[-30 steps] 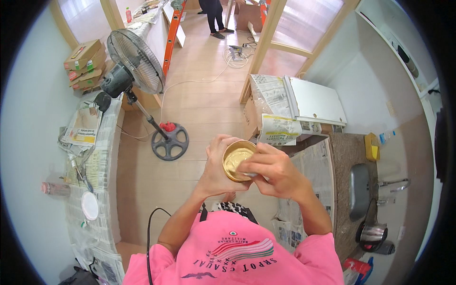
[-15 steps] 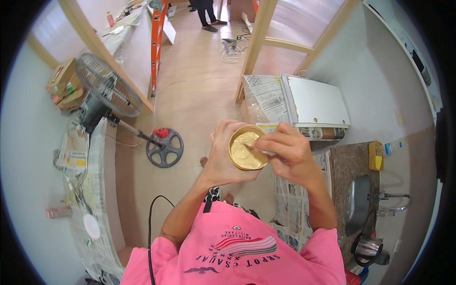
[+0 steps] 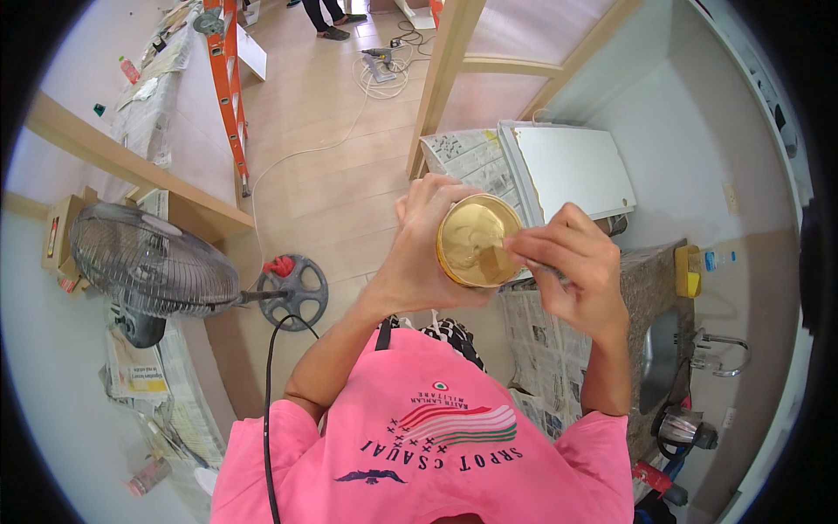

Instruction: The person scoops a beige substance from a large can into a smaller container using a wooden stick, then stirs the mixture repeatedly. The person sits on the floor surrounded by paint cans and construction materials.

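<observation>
My left hand [image 3: 408,253] is wrapped around a round, yellow-gold can [image 3: 443,260] in front of my chest. The can is tilted so its mouth faces me, and inside lies smooth beige paint-like paste [image 3: 471,225]. Thumb and fingers of my right hand [image 3: 578,275] pinch a small flat-ended tool [image 3: 497,264] that looks like a narrow spatula or brush. Its beige-coated end dips into the paste by the can's right side. Most of its handle is hidden by my fingers.
A standing fan [image 3: 157,262] is at left, its round base [image 3: 292,293] on the floor. An orange ladder [image 3: 225,96] stands farther back. White panels [image 3: 576,170] rest on newspaper at right, near a sink [image 3: 661,358]. Another person's legs [image 3: 327,17] show at the far end.
The can appears farther right and higher in view, still in my left hand. My right hand has shifted right with it, and the tool's flat end now shows near the can's right wall.
</observation>
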A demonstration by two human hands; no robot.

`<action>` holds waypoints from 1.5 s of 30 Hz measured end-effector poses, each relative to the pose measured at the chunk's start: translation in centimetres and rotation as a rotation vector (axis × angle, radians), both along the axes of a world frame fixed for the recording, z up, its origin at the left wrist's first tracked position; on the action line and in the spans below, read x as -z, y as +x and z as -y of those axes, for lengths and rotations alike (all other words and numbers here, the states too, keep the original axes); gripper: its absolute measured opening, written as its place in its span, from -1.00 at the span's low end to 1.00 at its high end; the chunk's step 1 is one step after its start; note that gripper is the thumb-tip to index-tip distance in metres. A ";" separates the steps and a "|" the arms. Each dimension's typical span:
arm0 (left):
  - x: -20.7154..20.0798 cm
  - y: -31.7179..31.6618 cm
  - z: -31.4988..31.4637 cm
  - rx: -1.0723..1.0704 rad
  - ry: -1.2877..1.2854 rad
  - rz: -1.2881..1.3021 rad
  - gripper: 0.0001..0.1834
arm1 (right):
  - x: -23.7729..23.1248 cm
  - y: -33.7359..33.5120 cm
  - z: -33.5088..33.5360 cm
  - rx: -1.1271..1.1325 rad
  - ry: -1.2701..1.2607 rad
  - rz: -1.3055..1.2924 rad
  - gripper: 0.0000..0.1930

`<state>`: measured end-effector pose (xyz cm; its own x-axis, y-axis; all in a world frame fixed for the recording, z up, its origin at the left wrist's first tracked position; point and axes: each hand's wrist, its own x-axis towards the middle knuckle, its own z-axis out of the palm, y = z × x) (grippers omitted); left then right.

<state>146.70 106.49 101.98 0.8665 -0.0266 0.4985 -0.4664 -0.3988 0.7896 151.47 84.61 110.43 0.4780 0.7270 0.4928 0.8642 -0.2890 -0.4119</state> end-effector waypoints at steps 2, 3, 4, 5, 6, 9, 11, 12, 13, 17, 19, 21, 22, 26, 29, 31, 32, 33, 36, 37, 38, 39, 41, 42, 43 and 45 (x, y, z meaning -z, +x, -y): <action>-0.4 1.0 -0.7 0.008 -0.027 0.000 0.03 | 0.1 0.9 -1.6 -0.047 0.032 -0.031 -0.52; -0.2 1.6 -1.1 0.003 -0.036 -0.006 0.03 | 0.2 1.6 -2.6 -0.087 0.047 -0.046 -0.51; 0.2 2.1 -1.5 -0.004 -0.044 -0.011 0.03 | 0.0 2.0 -2.6 -0.092 0.020 -0.054 -0.52; 0.4 2.5 -1.8 -0.016 -0.053 -0.016 0.03 | -0.4 2.1 -2.1 -0.101 -0.008 -0.061 -0.53; 0.2 2.7 -2.2 -0.040 -0.028 -0.011 0.02 | -0.7 2.6 -2.1 -0.110 -0.029 -0.066 -0.53; -0.6 3.2 -3.0 -0.099 0.006 -0.011 0.01 | -0.5 4.9 -4.0 -0.016 -0.024 0.002 -0.52; -0.9 3.7 -3.0 -0.107 -0.026 -0.026 0.00 | -0.4 5.9 -4.9 -0.137 0.004 -0.031 -0.51; -0.5 3.7 -3.2 -0.133 -0.031 -0.029 0.01 | -0.3 6.3 -5.3 -0.219 0.000 -0.048 -0.51; 0.0 3.9 -3.4 -0.153 -0.036 -0.030 0.01 | -0.4 6.6 -5.5 -0.296 -0.005 -0.063 -0.52; 0.0 4.3 -3.6 -0.206 -0.028 -0.021 0.03 | -0.7 8.9 -5.9 -0.176 -0.039 -0.012 -0.54; -0.4 4.4 -3.4 -0.257 -0.028 -0.046 0.02 | -0.5 9.5 -7.0 -0.297 0.007 -0.023 -0.58; -0.5 4.5 -3.5 -0.295 -0.029 -0.055 0.03 | -0.6 9.7 -7.0 -0.420 -0.002 -0.070 -0.60; -0.5 4.5 -3.7 -0.307 -0.029 -0.052 0.03 | -0.7 10.1 -6.8 -0.390 -0.029 -0.057 -0.60; 0.0 5.1 -3.3 -0.324 -0.024 -0.034 0.05 | -0.5 11.4 -7.6 -0.335 0.003 -0.033 -0.62; -0.2 5.5 -2.7 -0.328 -0.079 -0.040 0.07 | -0.4 11.4 -7.3 -0.435 0.028 -0.084 -0.64; -0.2 5.5 -2.6 -0.354 -0.053 -0.017 0.07 | -0.5 11.7 -6.6 -0.483 -0.011 -0.123 -0.64; -0.2 5.5 -2.5 -0.366 -0.040 -0.006 0.07 | -0.9 12.6 -5.9 -0.485 -0.041 -0.136 -0.64; -0.1 5.5 -2.4 -0.369 -0.018 -0.008 0.07 | -1.1 13.1 -5.4 -0.481 -0.072 -0.155 -0.65; 0.1 5.7 -2.0 -0.364 0.016 -0.011 0.07 | -1.0 13.9 -5.5 -0.402 -0.126 0.005 -0.63; 0.3 5.9 -2.0 -0.353 0.005 -0.012 0.07 | -1.0 14.1 -5.7 -0.376 -0.099 0.044 -0.63; 0.4 6.0 -1.9 -0.344 -0.005 -0.012 0.07 | -0.9 14.1 -6.0 -0.351 -0.073 0.083 -0.64; 0.3 5.9 -1.8 -0.345 -0.002 -0.030 0.07 | -0.6 14.0 -6.4 -0.329 -0.046 0.119 -0.64; 0.1 5.8 -1.6 -0.349 0.007 -0.068 0.07 | 0.1 13.8 -7.1 -0.342 -0.021 0.123 -0.61; 0.2 5.7 -1.7 -0.347 -0.007 -0.066 0.08 | 0.4 13.6 -7.4 -0.351 -0.010 0.126 -0.60; 0.6 5.8 -1.8 -0.346 -0.021 -0.065 0.08 | 0.8 13.4 -7.7 -0.371 0.001 0.108 -0.59; 0.8 5.7 -1.9 -0.342 -0.056 -0.070 0.08 | 1.6 12.9 -8.2 -0.410 0.024 0.072 -0.56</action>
<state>152.40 108.35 101.14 0.8525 0.2970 0.4301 -0.2571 -0.4781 0.8398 164.40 92.77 108.84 0.1145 0.8381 0.5334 0.9326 0.0942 -0.3483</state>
